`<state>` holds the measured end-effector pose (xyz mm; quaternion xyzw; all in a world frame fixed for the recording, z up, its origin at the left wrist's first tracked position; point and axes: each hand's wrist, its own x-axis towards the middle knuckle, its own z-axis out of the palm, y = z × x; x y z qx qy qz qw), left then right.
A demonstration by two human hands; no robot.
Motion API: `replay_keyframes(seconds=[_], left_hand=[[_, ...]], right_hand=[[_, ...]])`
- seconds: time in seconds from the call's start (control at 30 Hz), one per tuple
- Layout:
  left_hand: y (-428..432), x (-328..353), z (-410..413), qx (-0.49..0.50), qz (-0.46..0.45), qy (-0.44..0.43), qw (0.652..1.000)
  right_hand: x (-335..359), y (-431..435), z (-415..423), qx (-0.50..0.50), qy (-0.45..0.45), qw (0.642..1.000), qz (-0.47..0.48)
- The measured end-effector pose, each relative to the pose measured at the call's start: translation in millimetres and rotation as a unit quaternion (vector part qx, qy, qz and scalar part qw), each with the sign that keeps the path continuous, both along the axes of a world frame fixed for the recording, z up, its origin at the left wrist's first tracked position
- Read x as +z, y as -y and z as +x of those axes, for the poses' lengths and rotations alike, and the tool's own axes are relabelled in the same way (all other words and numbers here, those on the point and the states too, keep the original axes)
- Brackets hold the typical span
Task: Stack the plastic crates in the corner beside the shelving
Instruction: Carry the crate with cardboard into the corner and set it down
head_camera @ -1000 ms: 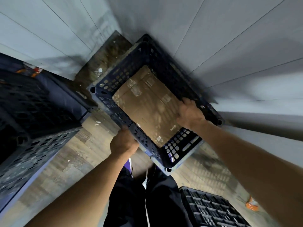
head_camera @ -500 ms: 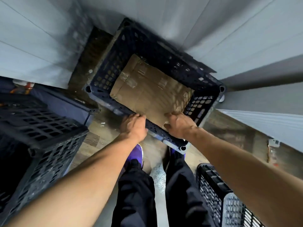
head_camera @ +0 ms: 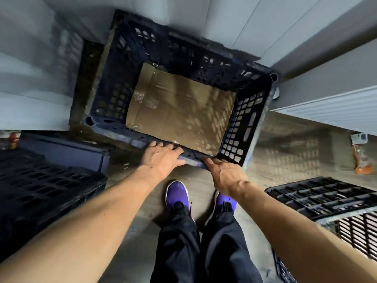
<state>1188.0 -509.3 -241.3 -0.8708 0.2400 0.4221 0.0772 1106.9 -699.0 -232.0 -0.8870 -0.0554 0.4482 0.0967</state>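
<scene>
Sitting on the floor in the corner between two grey walls, a dark blue perforated plastic crate (head_camera: 253, 123) holds a flat brown cardboard sheet (head_camera: 179, 107). On its near rim the left hand (head_camera: 161, 158) rests with fingers straight and spread; the right hand (head_camera: 226, 176) touches the same rim, fingers extended. Purple shoes (head_camera: 177, 194) stand just behind.

**Operator kit: what's worn**

Forearms (head_camera: 98, 217) bare, left hand (head_camera: 161, 158) and right hand (head_camera: 226, 176) bare too. Loose black trousers (head_camera: 179, 242), slightly shiny fabric, bunched at the ankles. Purple shoes (head_camera: 176, 194), rounded toes, pale sole edge showing on the right one.
</scene>
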Motion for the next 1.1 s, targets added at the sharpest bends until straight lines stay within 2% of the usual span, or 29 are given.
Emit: replay_keyframes(seconds=[0.2, 0.4, 0.83, 1.1], left_hand=[[14.7, 9.6, 3.5, -0.049, 0.064, -0.022, 0.997], [40.7, 14.2, -4.4, -0.005, 0.033, -0.011, 0.999], [45.2, 12.8, -12.1, 0.029, 0.023, 0.0, 0.999], [46.8, 13.2, -32.1, 0.053, 0.01, 0.046, 0.998]], right_hand=[[-0.5, 11.7, 1.4, 0.059, -0.022, 0.998, -0.012], [12.9, 45.7, 11.4, 0.025, -0.003, 0.999, -0.038], [9.2, 54.5, 7.2, 0.074, 0.01, 0.995, -0.063], [5.8, 56.7, 2.7, -0.007, -0.014, 0.999, -0.037]])
